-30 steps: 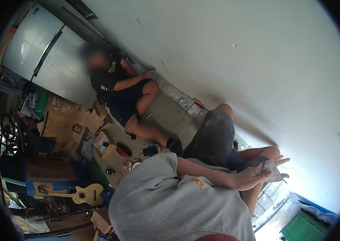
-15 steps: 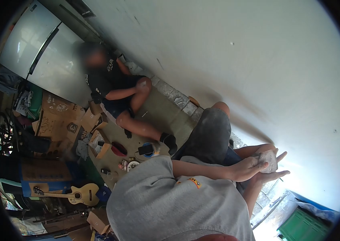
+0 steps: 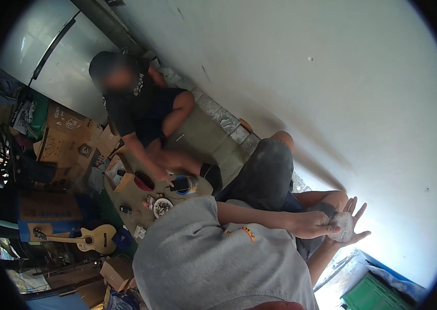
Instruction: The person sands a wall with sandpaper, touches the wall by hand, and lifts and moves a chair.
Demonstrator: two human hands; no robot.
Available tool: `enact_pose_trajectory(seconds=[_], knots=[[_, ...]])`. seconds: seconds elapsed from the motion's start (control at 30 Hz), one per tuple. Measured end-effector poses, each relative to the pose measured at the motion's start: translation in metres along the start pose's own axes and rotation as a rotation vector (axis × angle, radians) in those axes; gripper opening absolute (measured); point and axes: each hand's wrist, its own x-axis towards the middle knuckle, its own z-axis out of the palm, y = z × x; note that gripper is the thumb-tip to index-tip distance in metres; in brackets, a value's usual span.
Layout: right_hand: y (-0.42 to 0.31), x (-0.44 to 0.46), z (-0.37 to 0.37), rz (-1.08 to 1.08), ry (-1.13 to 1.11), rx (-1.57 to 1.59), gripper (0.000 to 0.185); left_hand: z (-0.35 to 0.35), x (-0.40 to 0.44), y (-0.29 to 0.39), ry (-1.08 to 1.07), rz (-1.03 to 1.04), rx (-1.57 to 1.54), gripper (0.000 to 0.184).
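Note:
My left hand (image 3: 319,225) is closed with its thumb over the near edge of a pale, greyish-white lump (image 3: 341,227). The lump looks dusty or partly see-through, and what it is made of I cannot tell. Behind it my right hand (image 3: 356,233) has its fingers spread wide, its palm against the lump's far side. Both hands are beyond my grey shirt (image 3: 203,258), beside my bent, dark-clothed knee (image 3: 267,173).
A co-worker (image 3: 136,103) sits on the floor, one hand reaching toward a black phone (image 3: 179,184). Nearby are a white bowl (image 3: 162,207), open cardboard boxes (image 3: 119,175) and a guitar (image 3: 97,239). A white wall (image 3: 342,93) rises at right, above a green crate (image 3: 373,294).
The co-worker's arm has come down from the knee toward the phone. My left hand has closed further at the lump, and my right fingers are spread wider. The view has shifted slightly.

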Motion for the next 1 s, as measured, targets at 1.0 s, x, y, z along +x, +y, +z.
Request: enact_pose_trajectory(seconds=[1.0], knots=[[0.033,0.013,0.1,0.039,0.429,-0.174,0.091,0.011,-0.001,-0.001,0.443,0.795,0.392,0.032]])
